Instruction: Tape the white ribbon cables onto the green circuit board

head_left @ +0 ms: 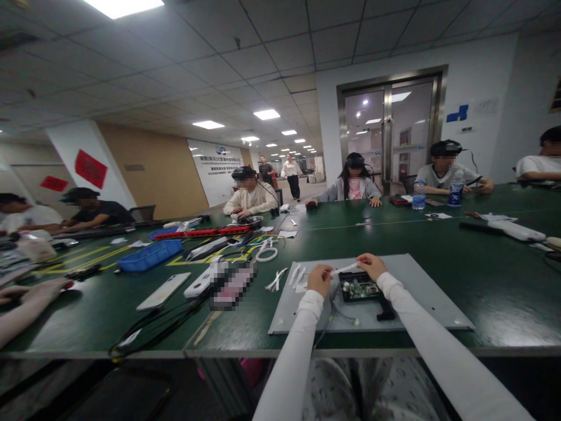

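Observation:
My left hand [319,279] and my right hand [371,266] together pinch the two ends of a thin white strip [345,269], stretched between them. They hover just above a small black tray holding a green circuit board [360,287]. The tray rests on a grey metal plate [421,292] lying on the green table [495,275]. Thin wires [342,313] trail from the board toward me. Both arms wear white sleeves.
Loose white strips [289,278] lie left of the plate. Phones [164,290], a blue basket [149,255], a red power strip [205,232] and cables crowd the left side. Several people sit around the table; another person's hand [33,290] rests at far left. A water bottle [419,195] stands far back.

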Demonstrator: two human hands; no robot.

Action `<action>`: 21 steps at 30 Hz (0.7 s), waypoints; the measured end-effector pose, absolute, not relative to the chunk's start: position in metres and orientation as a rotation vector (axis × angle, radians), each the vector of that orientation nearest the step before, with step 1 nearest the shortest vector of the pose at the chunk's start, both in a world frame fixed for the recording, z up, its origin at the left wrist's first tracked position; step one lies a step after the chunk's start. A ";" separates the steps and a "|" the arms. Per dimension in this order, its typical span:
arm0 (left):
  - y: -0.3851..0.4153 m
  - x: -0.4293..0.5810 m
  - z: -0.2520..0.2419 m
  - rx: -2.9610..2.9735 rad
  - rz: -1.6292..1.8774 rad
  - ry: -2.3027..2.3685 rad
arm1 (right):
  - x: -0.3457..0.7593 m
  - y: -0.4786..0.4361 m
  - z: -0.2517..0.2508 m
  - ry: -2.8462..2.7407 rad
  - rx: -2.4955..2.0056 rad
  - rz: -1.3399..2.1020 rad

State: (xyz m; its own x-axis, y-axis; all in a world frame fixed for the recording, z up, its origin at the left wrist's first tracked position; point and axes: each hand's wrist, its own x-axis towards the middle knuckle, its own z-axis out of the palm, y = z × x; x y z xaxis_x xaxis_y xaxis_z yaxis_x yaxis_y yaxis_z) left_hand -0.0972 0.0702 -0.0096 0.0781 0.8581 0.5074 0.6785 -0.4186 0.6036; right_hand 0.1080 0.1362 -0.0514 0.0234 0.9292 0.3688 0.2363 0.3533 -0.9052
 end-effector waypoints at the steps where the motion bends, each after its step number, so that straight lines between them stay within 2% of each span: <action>1: 0.070 -0.097 -0.009 2.149 1.241 1.566 | 0.108 0.136 -0.051 -1.471 -1.116 0.761; 21: 0.072 -0.097 -0.015 2.324 0.950 1.602 | 0.107 0.134 -0.051 -1.601 -1.172 0.701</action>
